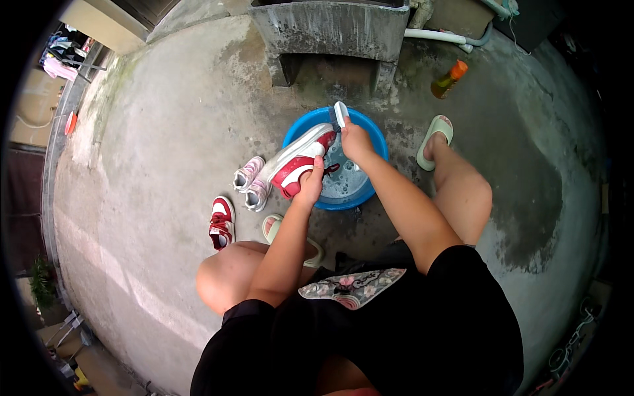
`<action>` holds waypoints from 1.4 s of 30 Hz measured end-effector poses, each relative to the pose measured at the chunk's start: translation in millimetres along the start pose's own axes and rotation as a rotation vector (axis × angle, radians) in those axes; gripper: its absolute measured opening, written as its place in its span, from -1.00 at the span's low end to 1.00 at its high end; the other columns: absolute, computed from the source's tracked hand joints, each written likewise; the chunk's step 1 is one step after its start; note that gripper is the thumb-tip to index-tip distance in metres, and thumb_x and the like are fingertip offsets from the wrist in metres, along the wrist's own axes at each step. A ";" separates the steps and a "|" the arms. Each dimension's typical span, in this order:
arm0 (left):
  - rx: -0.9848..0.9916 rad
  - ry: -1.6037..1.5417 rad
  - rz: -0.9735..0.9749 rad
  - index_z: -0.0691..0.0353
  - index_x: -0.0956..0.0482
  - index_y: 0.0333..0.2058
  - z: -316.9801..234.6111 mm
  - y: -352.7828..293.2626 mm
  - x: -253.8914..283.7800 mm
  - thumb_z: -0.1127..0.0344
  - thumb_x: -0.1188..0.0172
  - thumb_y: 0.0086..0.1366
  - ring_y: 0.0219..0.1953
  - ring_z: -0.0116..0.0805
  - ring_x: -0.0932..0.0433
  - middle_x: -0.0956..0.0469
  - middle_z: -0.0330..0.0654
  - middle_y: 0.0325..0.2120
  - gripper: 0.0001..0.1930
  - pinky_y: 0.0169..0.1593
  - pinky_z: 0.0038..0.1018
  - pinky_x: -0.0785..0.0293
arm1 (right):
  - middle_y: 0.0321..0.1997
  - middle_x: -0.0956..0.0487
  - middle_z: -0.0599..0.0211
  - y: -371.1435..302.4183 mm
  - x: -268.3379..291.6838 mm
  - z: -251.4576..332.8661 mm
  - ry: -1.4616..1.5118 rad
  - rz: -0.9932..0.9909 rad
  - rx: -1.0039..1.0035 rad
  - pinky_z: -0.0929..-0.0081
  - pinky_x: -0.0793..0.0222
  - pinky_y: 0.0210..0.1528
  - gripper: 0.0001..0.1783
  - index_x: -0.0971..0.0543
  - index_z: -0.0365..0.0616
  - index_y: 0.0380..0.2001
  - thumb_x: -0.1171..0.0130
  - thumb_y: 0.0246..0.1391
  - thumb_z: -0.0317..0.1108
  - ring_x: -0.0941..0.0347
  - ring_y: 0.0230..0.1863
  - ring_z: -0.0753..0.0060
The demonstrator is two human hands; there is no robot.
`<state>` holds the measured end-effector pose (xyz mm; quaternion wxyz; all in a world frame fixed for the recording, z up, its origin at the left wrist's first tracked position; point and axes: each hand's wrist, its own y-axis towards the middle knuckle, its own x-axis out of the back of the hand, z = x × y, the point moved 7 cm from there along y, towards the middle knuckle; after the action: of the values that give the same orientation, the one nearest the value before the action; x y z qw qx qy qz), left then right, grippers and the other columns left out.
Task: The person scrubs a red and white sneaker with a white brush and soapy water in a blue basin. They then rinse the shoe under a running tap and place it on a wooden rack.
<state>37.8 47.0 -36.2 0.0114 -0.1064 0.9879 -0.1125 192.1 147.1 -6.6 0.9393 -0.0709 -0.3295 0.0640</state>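
My left hand [312, 185] is wrapped round a red and white sneaker [295, 173], fingers partly hidden inside it. The sneaker is tilted over the left side of a blue basin [381, 140], its dark red lace hanging toward the water. In my right hand [356, 141] is a white-handled brush [341, 113], its dark bristles beside the end of the sneaker. Soapy water [347, 179] with foam fills the bottom of the basin. On the ground to the left stands a second red and white sneaker [222, 222], near a pair of pink and white sneakers [249, 173].
A concrete sink [330, 30] stands on legs beyond the basin, with a white pipe [436, 35] at its right. An orange-capped bottle [449, 79] is on the wet concrete floor at the far right. My feet, in pale green slippers [422, 157], flank the basin.
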 end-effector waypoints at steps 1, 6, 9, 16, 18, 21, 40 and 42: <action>-0.034 -0.006 0.013 0.44 -0.29 0.15 -8.6 0.5 0.2 -0.06 0.13 0.41 0.16 -0.26 -0.31 -0.36 -0.04 0.11 -0.37 0.22 -0.42 -0.17 | -0.27 -0.57 -0.13 -10.8 -2.7 -1.0 -0.001 0.006 0.044 0.20 -0.42 -0.23 -0.51 -0.32 -0.18 0.20 0.07 0.21 -0.32 -0.53 -0.26 -0.08; 0.003 0.126 -0.030 0.46 -0.31 0.13 4.7 5.4 19.2 -0.04 0.12 0.41 0.17 -0.27 -0.29 -0.34 -0.04 0.12 -0.39 0.22 -0.43 -0.16 | -0.32 -0.56 -0.16 -79.6 -13.6 29.7 0.030 0.143 0.126 0.19 -0.42 -0.23 -0.50 -0.31 -0.13 0.22 0.05 0.20 -0.33 -0.53 -0.30 -0.10; -0.135 0.053 0.104 0.34 -0.26 0.19 -2.7 -2.3 -8.8 -0.07 0.07 0.38 0.25 -0.19 -0.19 -0.26 -0.04 0.19 -0.38 0.29 -0.38 -0.04 | -0.32 -0.57 -0.14 -28.6 -9.0 -9.6 -0.047 0.015 0.078 0.16 -0.42 -0.27 -0.51 -0.32 -0.17 0.20 0.06 0.20 -0.32 -0.53 -0.33 -0.10; 0.124 -0.041 0.020 0.46 -0.32 0.11 -59.0 -19.2 -28.3 -0.11 0.17 0.41 0.13 -0.21 -0.37 -0.40 -0.02 0.08 -0.35 0.17 -0.38 -0.25 | -0.30 -0.58 -0.10 -50.0 -30.6 -57.3 0.089 -0.081 0.049 0.20 -0.43 -0.26 -0.50 -0.29 -0.14 0.22 0.09 0.21 -0.31 -0.54 -0.30 -0.05; 0.153 -0.516 -0.064 0.45 -0.30 0.12 -41.6 -5.7 -9.0 -0.19 0.27 0.40 0.15 -0.16 -0.35 -0.37 0.00 0.11 -0.29 0.21 -0.33 -0.24 | -0.38 -0.56 -0.07 -82.4 -27.9 -39.6 0.272 -0.019 -0.098 0.25 -0.40 -0.30 -0.47 -0.23 -0.09 0.27 0.07 0.22 -0.33 -0.52 -0.40 0.02; 0.094 -0.849 -0.023 0.39 -0.21 0.18 -49.0 2.3 -8.4 -0.23 0.45 0.39 0.21 -0.12 -0.29 -0.32 0.01 0.16 -0.25 0.31 -0.25 -0.13 | -0.47 -0.50 0.11 -124.0 -13.1 11.1 0.275 0.013 0.266 0.45 -0.38 -0.26 -0.45 -0.17 0.03 0.32 0.09 0.27 -0.40 -0.47 -0.41 0.34; 0.129 -0.860 0.024 0.38 -0.22 0.18 -40.0 -6.2 -19.6 -0.19 0.41 0.40 0.18 -0.11 -0.33 -0.33 -0.01 0.15 -0.28 0.29 -0.26 -0.17 | -0.54 -0.49 0.00 -20.3 7.3 34.5 -0.274 -0.085 0.251 0.08 -0.40 -0.44 -0.47 -0.26 0.13 0.26 0.05 0.20 -0.27 -0.48 -0.50 -0.10; 0.085 -0.867 0.027 0.40 -0.22 0.18 -47.1 -4.2 -16.5 -0.18 0.40 0.41 0.19 -0.12 -0.33 -0.33 0.00 0.16 -0.29 0.29 -0.26 -0.18 | -0.52 -0.50 -0.02 -27.1 5.9 42.3 -0.233 -0.040 0.288 0.07 -0.40 -0.42 -0.47 -0.26 0.13 0.26 0.06 0.21 -0.28 -0.49 -0.48 -0.10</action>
<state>52.5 56.8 10.6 0.4307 -0.1304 0.8876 -0.0977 172.1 125.4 34.5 0.8964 0.0785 -0.4246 0.0997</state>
